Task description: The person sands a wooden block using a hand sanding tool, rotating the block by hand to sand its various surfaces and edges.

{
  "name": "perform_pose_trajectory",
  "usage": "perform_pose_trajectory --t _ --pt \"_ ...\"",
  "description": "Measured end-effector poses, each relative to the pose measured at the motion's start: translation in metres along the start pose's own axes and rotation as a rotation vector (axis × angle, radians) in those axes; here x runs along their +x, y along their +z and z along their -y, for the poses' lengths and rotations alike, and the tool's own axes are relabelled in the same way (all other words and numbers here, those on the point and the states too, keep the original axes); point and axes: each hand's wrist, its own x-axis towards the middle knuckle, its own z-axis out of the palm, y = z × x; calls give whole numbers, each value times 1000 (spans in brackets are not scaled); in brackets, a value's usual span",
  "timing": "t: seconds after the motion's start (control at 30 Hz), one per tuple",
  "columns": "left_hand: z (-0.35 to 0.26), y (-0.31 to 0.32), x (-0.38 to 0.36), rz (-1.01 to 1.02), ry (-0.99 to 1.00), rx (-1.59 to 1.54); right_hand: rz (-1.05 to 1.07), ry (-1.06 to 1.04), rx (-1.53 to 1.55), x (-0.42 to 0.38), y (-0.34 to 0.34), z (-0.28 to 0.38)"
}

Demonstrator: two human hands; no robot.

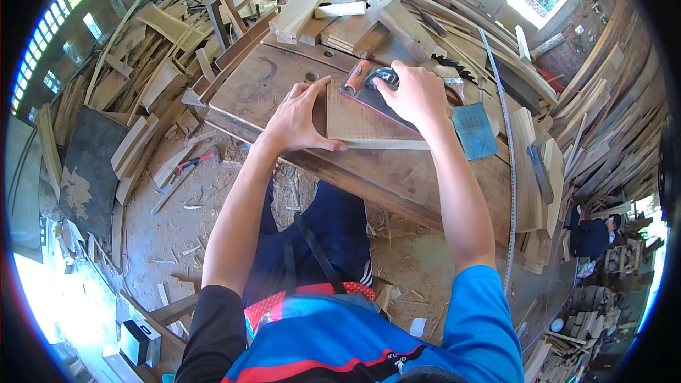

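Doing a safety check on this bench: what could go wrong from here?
1. The tool could slip and hit the left hand, which braces the board close by.
2. The board might shift: no clamp shows on it, only the left hand's spread grip.
3. A toothed blade lies just beyond the right hand; an overshoot might bring the knuckles onto its teeth.
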Motion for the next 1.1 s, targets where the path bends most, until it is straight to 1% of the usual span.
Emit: perform_pose_trajectory --t 0.17,0.27,0.3,0.37,0.43,0.47,0.5,0.57,0.63,0.67,0.7,0.77,0.83,0.87,0.97,1.03,1.07,1.1 --pt "4 4 -1 2 16 1 -9 28 4 -2 4 1" --pt "4 2 -1 1 11 12 63 -70 108 -17 -8 12" --pt "3 2 -1 1 20 17 31 -167 94 -24 -9 12" --pt "4 2 -1 3 27 15 172 -160 115 -25 -21 8" --pt "6 3 0 6 27 0 143 -124 138 -12 -15 -13" --pt "6 3 0 11 27 10 151 -37 121 1 -3 -24" --pt "5 2 -2 10 13 8 56 -47 48 10 7 -27" --pt "2 1 -2 5 -4 6 43 18 43 13 6 -2" --pt "3 4 -1 -11 7 15 96 -59 73 1 -3 24" --pt "4 4 -1 -19 15 22 68 -95 71 -10 -4 30" --pt "3 3 -2 -8 6 11 91 -89 82 -22 -9 32" --pt "-2 -2 -3 8 -7 -11 132 -77 99 -43 -25 26" --pt "3 -2 -3 -29 10 -14 100 -37 80 -47 -27 5" --pt "5 -1 -3 -32 22 -21 130 32 101 -40 -28 -4" --pt "6 0 0 -11 28 -23 74 99 -18 -13 -11 -17" --pt "8 1 0 12 9 -36 46 64 60 -2 -4 3" --pt "9 3 -1 11 5 -34 38 28 51 0 -4 18" --pt "8 2 -1 7 0 -31 105 -4 75 0 -6 31"
